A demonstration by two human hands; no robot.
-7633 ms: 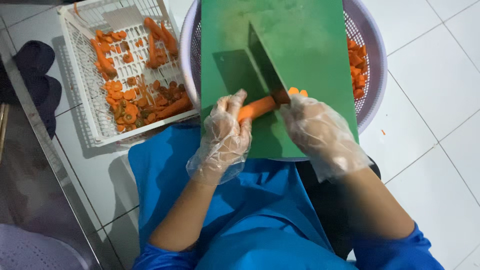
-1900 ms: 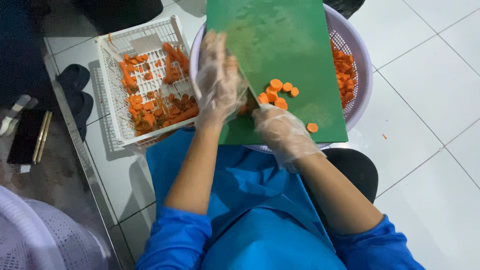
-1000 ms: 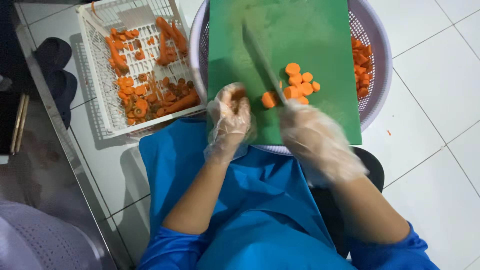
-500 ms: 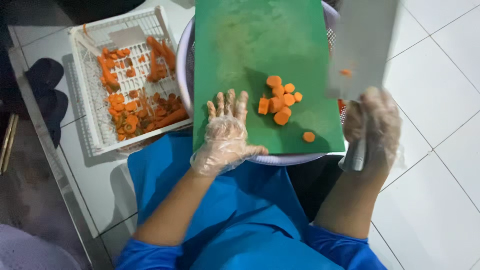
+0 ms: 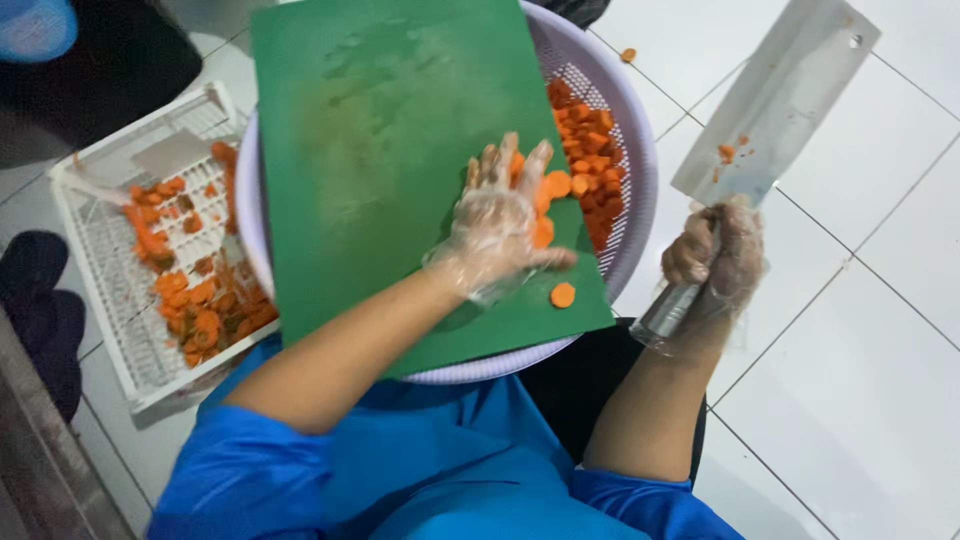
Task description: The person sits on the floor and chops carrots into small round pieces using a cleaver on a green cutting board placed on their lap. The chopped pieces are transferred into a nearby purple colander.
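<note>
Now my left hand [image 5: 497, 232] lies flat and open on carrot slices [image 5: 556, 186] at the board's [image 5: 380, 150] right edge; one slice [image 5: 563, 295] remains apart. My right hand [image 5: 718, 260] grips the cleaver [image 5: 775, 105].

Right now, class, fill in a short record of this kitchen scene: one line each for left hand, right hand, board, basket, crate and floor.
left hand: gloved, flat on the carrot slices, at the board's right edge
right hand: gloved, grips a cleaver raised off the board
board: green cutting board across the basket
basket: round, lilac, holds cut carrot
crate: white, left, carrot pieces inside
floor: white tiles
</note>
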